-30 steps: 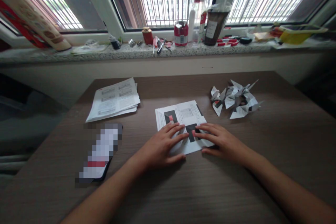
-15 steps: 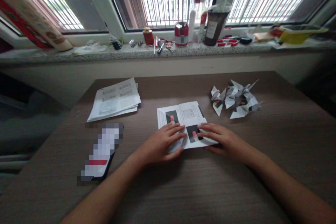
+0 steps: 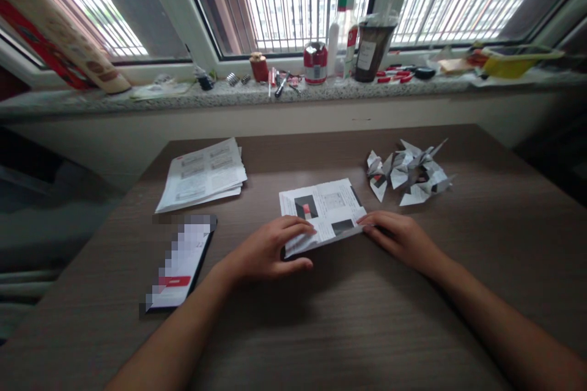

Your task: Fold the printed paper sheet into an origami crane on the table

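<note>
A printed sheet of paper (image 3: pixel 334 198) lies on the table in front of me, its near edge slightly raised and turned up. My left hand (image 3: pixel 270 247) rests its fingers on the sheet's near left part, while the thumb stands apart below the near edge. At the right near corner, my right hand (image 3: pixel 397 233) pinches the paper between thumb and fingers. Folded paper figures (image 3: pixel 419 174) made of printed paper sit beyond my right hand. To the left is a stack of printed sheets (image 3: pixel 204 174).
A phone (image 3: pixel 183 269), partly blurred out, lies near my left forearm on the brown table (image 3: pixel 321 336). Along the stone windowsill (image 3: pixel 220 96) stand a red can (image 3: pixel 315 64), a dark drink cup with a straw (image 3: pixel 370 52), small tools and a yellow container (image 3: pixel 509 65).
The sheet's near edge has lifted and shifted away from me. My right hand has gone from lying on the paper to pinching its corner; my left hand has slid left with its thumb apart.
</note>
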Action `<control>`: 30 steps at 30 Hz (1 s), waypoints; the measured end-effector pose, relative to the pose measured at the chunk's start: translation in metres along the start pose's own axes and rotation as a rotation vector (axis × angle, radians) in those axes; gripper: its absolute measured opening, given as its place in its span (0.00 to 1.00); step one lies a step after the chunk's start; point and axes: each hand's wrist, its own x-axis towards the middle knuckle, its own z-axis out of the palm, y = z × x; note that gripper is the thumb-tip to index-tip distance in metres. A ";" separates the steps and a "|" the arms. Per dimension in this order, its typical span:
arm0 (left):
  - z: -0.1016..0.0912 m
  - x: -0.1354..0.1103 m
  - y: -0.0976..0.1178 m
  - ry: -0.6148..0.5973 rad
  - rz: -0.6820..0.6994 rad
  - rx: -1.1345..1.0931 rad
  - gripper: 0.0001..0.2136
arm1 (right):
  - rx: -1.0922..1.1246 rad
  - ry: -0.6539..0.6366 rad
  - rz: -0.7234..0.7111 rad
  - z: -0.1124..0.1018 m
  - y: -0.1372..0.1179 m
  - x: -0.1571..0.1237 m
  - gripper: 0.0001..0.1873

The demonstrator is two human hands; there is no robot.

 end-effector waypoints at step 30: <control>0.023 0.008 -0.032 0.363 -0.242 0.258 0.16 | -0.111 0.046 0.040 0.013 0.017 0.042 0.09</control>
